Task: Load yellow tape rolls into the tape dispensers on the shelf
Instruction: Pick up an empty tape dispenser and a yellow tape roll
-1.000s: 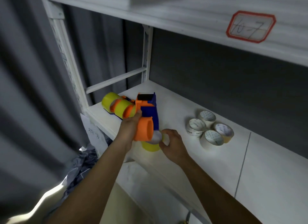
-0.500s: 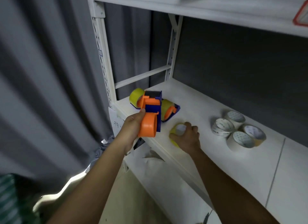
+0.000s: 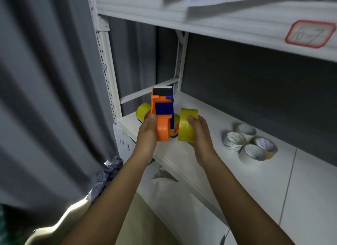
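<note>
Bringing roll to dispenser
Your right hand (image 3: pixel 199 135) grips the yellow roll (image 3: pixel 187 125) just right of the dispenser (image 3: pixel 162 117) your left hand (image 3: pixel 148 130) holds, hub facing it.

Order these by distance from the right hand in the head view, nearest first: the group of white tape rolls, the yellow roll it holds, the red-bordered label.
1. Yellow roll, held in the right hand.
2. White tape rolls, on the shelf to its right.
3. Red-bordered label, on the upper shelf edge, far right.
</note>
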